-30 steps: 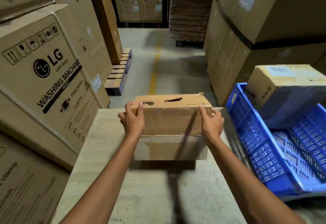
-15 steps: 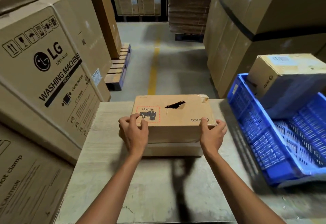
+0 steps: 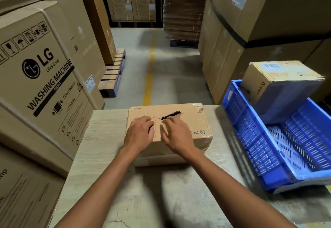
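Left hand [image 3: 138, 134] and right hand [image 3: 177, 138] are shifting from box [image 3: 193, 120] sides to lid — fingers curling, grip unclear — best pinning it while prying.

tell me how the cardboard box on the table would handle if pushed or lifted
Probably slides rather than tips: the cardboard box sits low on the table. Its torn top suggests panels that may buckle under a squeeze.

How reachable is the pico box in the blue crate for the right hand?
Likely yes: from the right hand, only bare table and the low wall of the blue crate stand before the pico box.
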Demonstrator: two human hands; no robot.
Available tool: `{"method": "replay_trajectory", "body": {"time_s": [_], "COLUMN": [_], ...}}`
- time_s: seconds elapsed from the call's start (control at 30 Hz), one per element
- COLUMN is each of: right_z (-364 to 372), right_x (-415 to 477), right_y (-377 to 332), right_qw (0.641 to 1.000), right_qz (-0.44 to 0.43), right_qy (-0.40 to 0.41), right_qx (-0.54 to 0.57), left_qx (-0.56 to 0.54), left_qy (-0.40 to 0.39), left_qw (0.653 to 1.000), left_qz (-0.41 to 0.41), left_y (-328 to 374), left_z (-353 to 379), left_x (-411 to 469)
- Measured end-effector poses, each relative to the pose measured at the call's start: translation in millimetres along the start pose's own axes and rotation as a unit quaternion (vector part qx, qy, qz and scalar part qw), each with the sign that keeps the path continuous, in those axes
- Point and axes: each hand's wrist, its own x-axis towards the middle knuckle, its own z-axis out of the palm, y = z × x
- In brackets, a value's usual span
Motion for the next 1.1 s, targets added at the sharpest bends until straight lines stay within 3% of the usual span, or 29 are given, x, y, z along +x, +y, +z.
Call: {"method": "replay_trajectory", "body": {"time_s": [0.17,0.33,0.43,0.53,0.6,0.7,0.83,0.93,1.0,1.1], "right_z": [15.9,16.6,14.9,15.6,17.8,17.4,14.3,6.3,-2.6,-12.0], "right_x": [11.4,21.6,19.2,17.3,22.7,34.0,45.1,46.6,47.2,42.3], "right_y": [-14.5,-11.6,-17.9,-25.1,-25.8,-18.4,-13.8,-14.2,-8.6,12.0], "right_qw": [0.988,0.98,0.987,0.992,0.991,0.966,0.948,0.954,0.971,0.977], "right_qz": [0.002,-0.004,-0.012,-0.043,-0.05,-0.028,-0.031,-0.046,-0.049,0.012], "right_qy": [-0.103,-0.156,-0.097,-0.033,-0.092,-0.246,-0.3,-0.282,-0.218,-0.176], "right_qx": [-0.112,-0.125,-0.123,-0.11,-0.082,-0.074,-0.1,-0.093,-0.089,-0.121], "left_qx": [0.062,0.103,0.063,0.066,0.069,0.095,0.144,0.168,0.136,0.069], "left_qy": [-0.074,-0.136,-0.101,-0.042,-0.09,-0.152,-0.19,-0.159,-0.146,-0.172], "left_qw": [0.995,0.985,0.992,0.988,0.976,0.969,0.958,0.962,0.973,0.981], "left_qz": [-0.009,-0.007,-0.03,-0.133,-0.185,-0.168,-0.158,-0.144,-0.119,-0.053], "left_y": [0.1,2.2,-1.1,-0.2,-1.2,-2.7,-2.2,1.0,2.5,15.0], "left_z": [3.5,-4.5,-4.9,-2.9,-2.3,-1.3,-2.9,-4.5,-1.8,6.2], "left_x": [1.0,18.5,17.9,10.5,11.0,16.9,27.3,31.1,33.6,36.8]}}
